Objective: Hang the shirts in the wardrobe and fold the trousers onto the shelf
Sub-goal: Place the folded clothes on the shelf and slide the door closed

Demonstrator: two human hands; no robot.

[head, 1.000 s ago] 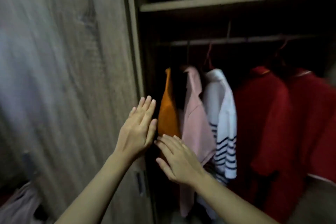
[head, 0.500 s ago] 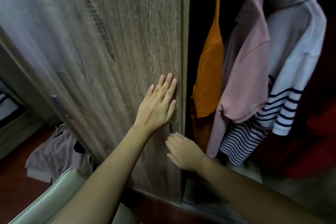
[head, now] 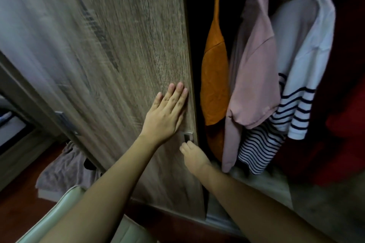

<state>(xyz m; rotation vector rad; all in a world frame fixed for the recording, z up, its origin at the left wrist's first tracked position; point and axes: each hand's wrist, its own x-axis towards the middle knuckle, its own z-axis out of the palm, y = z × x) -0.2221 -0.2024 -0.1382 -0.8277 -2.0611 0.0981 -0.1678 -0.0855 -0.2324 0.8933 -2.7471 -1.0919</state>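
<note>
My left hand [head: 166,116] lies flat, fingers straight, on the wardrobe door [head: 118,45]; right hand [head: 194,157] at its recessed handle [head: 187,136], grip indiscernible; shirts [head: 254,77] hang inside.

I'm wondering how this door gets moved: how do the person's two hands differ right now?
The left hand lies flat on the wooden door, fingers straight; the right hand has curled fingers. The left hand sits above the metal handle, the right hand just below it, by the door's edge; whether it grips anything is unclear. Both are bare, close to the same edge.
</note>
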